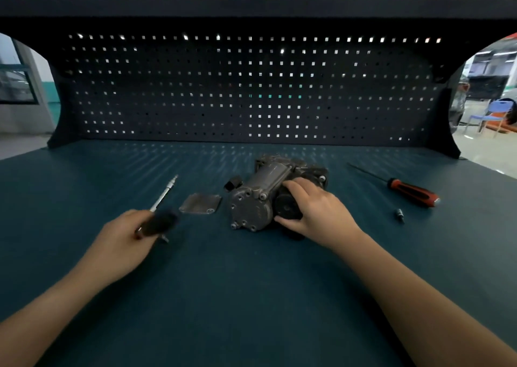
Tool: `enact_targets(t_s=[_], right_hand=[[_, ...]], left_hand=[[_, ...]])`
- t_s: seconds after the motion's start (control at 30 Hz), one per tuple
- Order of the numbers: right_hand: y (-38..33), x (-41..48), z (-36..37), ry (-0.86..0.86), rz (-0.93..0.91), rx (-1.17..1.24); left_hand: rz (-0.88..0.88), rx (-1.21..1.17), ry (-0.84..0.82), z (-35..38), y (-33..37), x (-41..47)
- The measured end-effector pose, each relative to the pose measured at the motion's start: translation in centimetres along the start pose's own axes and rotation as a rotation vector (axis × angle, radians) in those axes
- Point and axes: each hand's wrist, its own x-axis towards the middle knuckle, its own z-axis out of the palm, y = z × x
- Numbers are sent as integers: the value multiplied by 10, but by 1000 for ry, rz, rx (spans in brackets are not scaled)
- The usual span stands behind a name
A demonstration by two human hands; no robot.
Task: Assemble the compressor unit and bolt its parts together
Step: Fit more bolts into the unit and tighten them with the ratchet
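One grey compressor unit (251, 207) lies at frame centre on the green bench top (251, 296), its black round end wrapped by the right hand (316, 210), fingers curled. Just left lies a cover plate (201, 204); further left, the left hand (123, 241) grips a driver (165, 192).

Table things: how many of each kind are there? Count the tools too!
Screwdrivers: 2, the dark-handled driver held in the left hand and the red-and-black screwdriver lying at the right
Compressor unit: 1, gripped by the right hand
Flat metal plate: 1
Small loose bit: 1
Total: 5
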Motion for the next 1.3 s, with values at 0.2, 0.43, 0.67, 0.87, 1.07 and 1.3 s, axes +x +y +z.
enact_targets(t_s=[0.2, 0.43, 0.67, 0.87, 1.07, 1.3], right_hand=[[-11, 5, -14, -28, -66, -54], [-38, 6, -62, 47, -164, -38], [-53, 12, -99, 122, -195, 11], [-28, 46, -125, 136, -20, 205], [9, 82, -128, 37, 119, 361], [44, 123, -123, -126, 278, 546]], left_hand=[[-306, -506, 33, 34, -2, 24], [-197, -519, 154, 34, -5, 25], [74, -724, 101, 15, 27, 11], [44, -822, -95, -5, 76, 41], [45, -1009, -205, -1, 94, 77], [129, -946, -162, 17, 107, 105]])
